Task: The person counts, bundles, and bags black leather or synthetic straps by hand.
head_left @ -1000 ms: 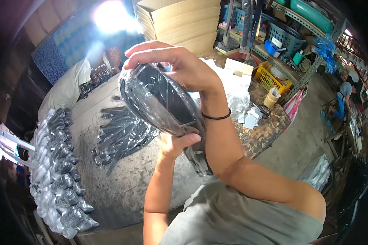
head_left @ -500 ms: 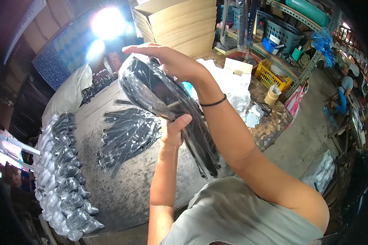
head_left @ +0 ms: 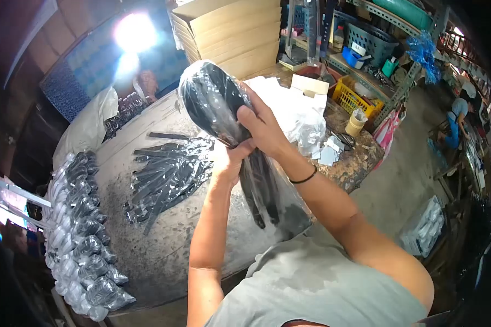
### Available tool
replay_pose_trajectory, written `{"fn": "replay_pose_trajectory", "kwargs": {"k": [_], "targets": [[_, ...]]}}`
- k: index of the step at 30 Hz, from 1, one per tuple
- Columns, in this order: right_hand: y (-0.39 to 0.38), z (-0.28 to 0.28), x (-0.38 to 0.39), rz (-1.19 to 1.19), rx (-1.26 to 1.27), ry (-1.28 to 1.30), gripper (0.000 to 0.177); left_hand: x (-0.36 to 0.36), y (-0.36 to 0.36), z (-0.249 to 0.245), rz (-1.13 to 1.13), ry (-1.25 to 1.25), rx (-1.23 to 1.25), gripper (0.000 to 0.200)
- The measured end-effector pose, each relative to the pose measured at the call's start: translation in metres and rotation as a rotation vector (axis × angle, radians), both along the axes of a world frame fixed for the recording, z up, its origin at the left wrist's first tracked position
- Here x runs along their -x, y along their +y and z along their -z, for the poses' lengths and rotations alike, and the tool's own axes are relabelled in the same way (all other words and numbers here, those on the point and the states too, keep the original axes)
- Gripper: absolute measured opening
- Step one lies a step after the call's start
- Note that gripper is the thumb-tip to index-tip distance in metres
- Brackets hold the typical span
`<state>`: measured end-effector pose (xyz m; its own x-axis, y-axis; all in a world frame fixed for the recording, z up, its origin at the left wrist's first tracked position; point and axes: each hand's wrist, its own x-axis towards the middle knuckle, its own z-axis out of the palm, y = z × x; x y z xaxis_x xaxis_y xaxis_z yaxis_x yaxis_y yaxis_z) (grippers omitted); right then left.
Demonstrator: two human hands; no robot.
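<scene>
Right hand [head_left: 264,131] is off the top of the bag [head_left: 213,98]; it and left hand [head_left: 227,161] now clamp the gathered neck above the tabletop [head_left: 174,240]

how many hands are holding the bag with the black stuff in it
2. The left hand grips the bag at its middle from below; the right hand wraps it from the right side, just above the left.

My right grip [head_left: 264,131] and left grip [head_left: 227,163] clasp a plastic bag [head_left: 213,101] of black pieces. Black strips [head_left: 163,177] lie on the counter [head_left: 169,245].
</scene>
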<state>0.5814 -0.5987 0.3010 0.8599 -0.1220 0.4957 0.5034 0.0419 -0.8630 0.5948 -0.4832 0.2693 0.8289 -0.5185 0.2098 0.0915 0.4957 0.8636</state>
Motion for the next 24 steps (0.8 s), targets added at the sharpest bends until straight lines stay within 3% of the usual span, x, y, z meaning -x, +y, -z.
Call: {"fn": "replay_pose_trajectory", "kwargs": {"k": [2,4,6,8,11,14,16,17,19,22,24], "targets": [[-0.003,0.008,-0.004,0.051,0.121,-0.137,0.077,0.004,0.001,-0.002,-0.001,0.044,0.027,0.057],[0.003,0.012,0.001,0.028,0.09,-0.153,0.073,0.001,0.01,0.008,0.086,0.038,0.007,0.053],[0.009,0.01,0.002,0.066,-0.007,-0.327,0.068,0.002,0.012,0.013,0.014,0.012,0.0,0.048],[0.016,0.012,0.001,0.056,-0.069,-0.291,0.067,0.001,0.017,0.016,0.007,-0.032,-0.061,0.049],[0.024,0.009,0.001,0.057,-0.193,-0.241,0.082,0.004,0.019,0.016,-0.123,-0.08,-0.025,0.054],[0.033,0.013,-0.001,0.057,-0.37,-0.143,0.079,0.004,0.023,0.024,-0.153,-0.027,0.068,0.057],[0.037,0.017,-0.006,0.091,-0.399,-0.155,0.062,0.003,0.031,0.026,-0.129,-0.024,0.045,0.058],[0.038,0.02,-0.008,0.086,-0.402,-0.153,0.062,0.004,0.035,0.026,-0.098,-0.017,0.028,0.059],[0.04,0.021,-0.01,0.247,-0.093,-0.204,0.061,0.006,0.041,0.025,-0.084,-0.047,0.016,0.061],[0.047,0.017,-0.005,0.182,-0.07,-0.188,0.061,0.007,0.05,0.023,-0.106,-0.074,-0.022,0.063],[0.05,0.014,-0.008,0.152,-0.069,-0.17,0.065,0.009,0.053,0.022,-0.182,-0.115,-0.032,0.046]]}}
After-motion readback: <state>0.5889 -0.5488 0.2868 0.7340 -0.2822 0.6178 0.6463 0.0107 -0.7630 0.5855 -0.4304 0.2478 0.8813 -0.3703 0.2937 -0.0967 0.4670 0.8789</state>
